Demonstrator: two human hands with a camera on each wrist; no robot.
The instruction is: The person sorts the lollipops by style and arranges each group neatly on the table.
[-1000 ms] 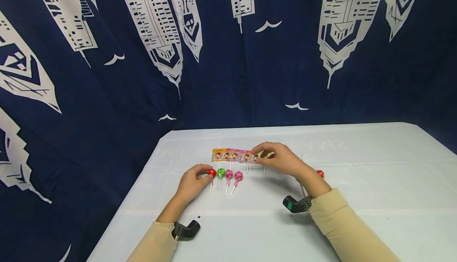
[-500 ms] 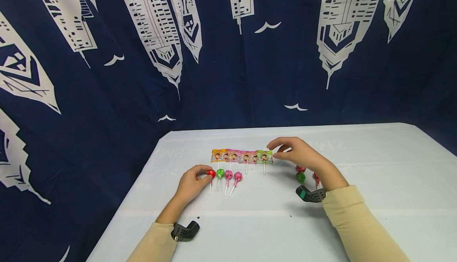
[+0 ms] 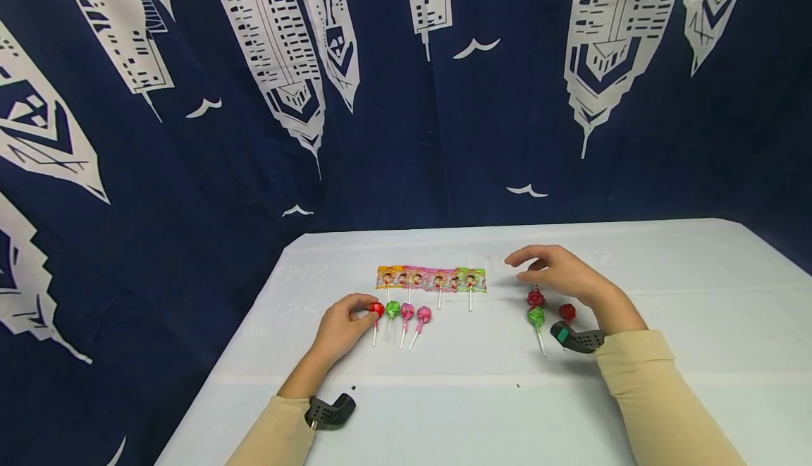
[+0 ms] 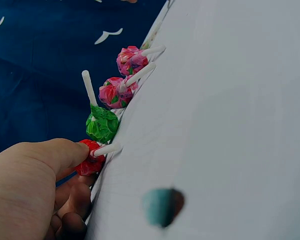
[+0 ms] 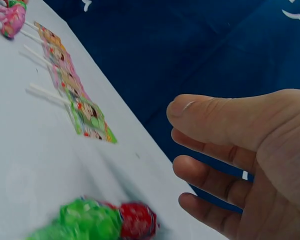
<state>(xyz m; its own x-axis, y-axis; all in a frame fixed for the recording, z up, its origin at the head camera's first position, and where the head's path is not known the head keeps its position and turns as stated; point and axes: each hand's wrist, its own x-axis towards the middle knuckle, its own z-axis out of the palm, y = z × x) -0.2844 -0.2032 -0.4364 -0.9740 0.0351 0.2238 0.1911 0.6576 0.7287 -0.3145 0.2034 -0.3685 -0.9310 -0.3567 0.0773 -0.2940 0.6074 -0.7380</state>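
My left hand (image 3: 369, 309) rests on the white table (image 3: 444, 395) and pinches the head of a red lollipop (image 3: 377, 309) between thumb and finger (image 4: 72, 152). That lollipop (image 4: 90, 162) starts a row with a green one (image 3: 392, 307) and two pink ones (image 3: 415, 311). Behind them lies a row of flat wrapped lollipops (image 3: 431, 279). My right hand (image 3: 521, 267) hovers open to the right of that row and holds nothing. Below it lie a red lollipop (image 3: 536, 299), a green one (image 3: 536, 316) and another red one (image 3: 567, 312).
A dark blue curtain with white tower prints (image 3: 406, 99) hangs close behind the table and along its left edge. A black camera mount sits on each wrist (image 3: 330, 409) (image 3: 577, 339). Bare white cloth stretches across the front and far right.
My right hand let go of the right end of the flat lollipop row and drew back to the right, uncovering three round lollipops. The left hand has stayed put.
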